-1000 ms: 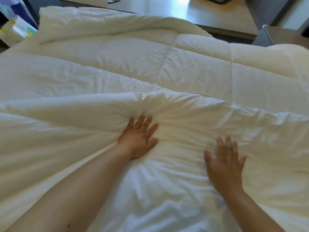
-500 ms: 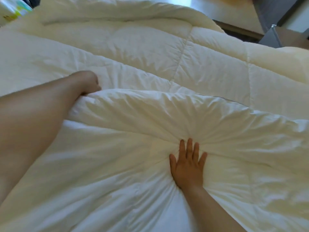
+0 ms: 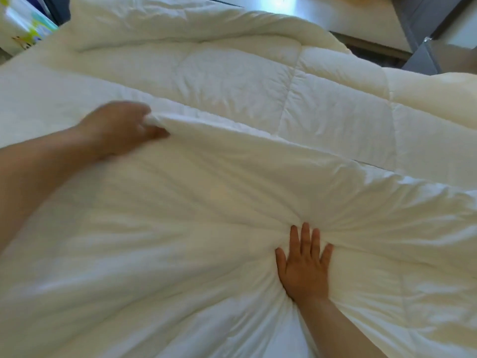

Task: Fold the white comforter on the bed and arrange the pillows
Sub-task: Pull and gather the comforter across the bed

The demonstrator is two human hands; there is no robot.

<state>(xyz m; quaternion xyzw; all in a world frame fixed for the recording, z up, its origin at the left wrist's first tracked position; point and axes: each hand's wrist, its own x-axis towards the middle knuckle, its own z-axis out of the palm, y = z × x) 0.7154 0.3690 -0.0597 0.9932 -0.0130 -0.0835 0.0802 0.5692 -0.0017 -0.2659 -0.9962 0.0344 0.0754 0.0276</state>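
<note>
Two hands on the white comforter (image 3: 232,99), spread over the bed. Left hand (image 3: 116,130) pinches folded edge; right hand (image 3: 304,264) presses flat, fingers straight. Soft, bulky, probably light; best gripped along edges.

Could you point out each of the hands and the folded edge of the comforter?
left hand (image 3: 121,129), head view, on its back.
right hand (image 3: 303,267), head view, on its back.
comforter (image 3: 232,143), head view, on its folded edge.

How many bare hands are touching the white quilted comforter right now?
2. The left hand grips the white quilted comforter's folded edge at left; the right hand presses flat lower right.
</note>
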